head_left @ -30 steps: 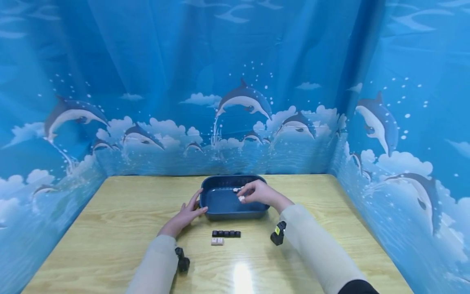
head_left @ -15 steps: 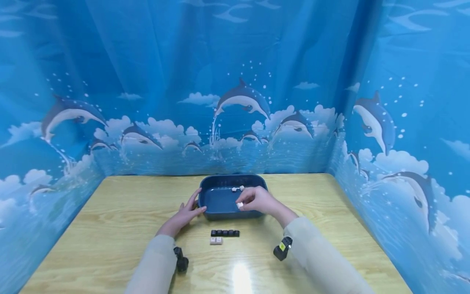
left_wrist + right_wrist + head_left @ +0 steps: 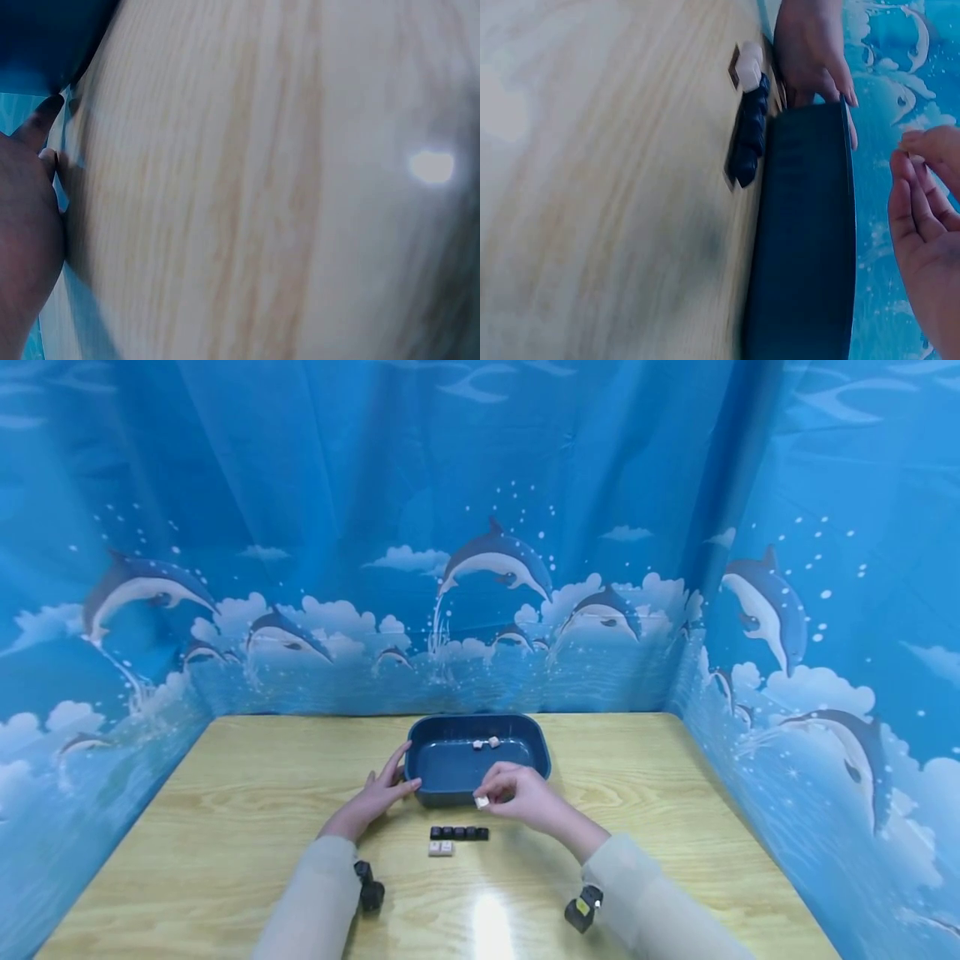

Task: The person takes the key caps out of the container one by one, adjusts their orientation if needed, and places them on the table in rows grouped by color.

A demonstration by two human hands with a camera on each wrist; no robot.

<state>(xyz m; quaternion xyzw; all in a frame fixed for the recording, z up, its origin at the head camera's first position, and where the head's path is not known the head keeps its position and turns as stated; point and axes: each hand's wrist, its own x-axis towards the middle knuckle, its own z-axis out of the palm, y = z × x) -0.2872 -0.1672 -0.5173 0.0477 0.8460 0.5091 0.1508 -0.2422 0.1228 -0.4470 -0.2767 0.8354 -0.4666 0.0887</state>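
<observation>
My right hand (image 3: 529,795) pinches a white keycap (image 3: 482,802) between thumb and fingertips, over the front rim of a dark blue tray (image 3: 431,797). In the right wrist view, that hand's fingertips (image 3: 909,142) meet, and the keycap is mostly hidden. My left hand (image 3: 369,803) rests against the tray's left side with thumb and forefinger spread along the rim. Two white keycaps (image 3: 493,742) lie inside the tray towards the back. In front of it, a row of several black keycaps (image 3: 459,833) stands on the table, with two white keycaps (image 3: 441,848) lined up below its left end.
The wooden table (image 3: 262,793) reaches back to a blue curtain (image 3: 337,527) printed with dolphins, which also encloses both sides. A bright light reflection shows on the tabletop near the front. Each wrist carries a small black camera (image 3: 582,908).
My right hand has drawn the white keycap out from inside the tray, back towards me and over the front rim. The left hand has stayed at the tray's left side.
</observation>
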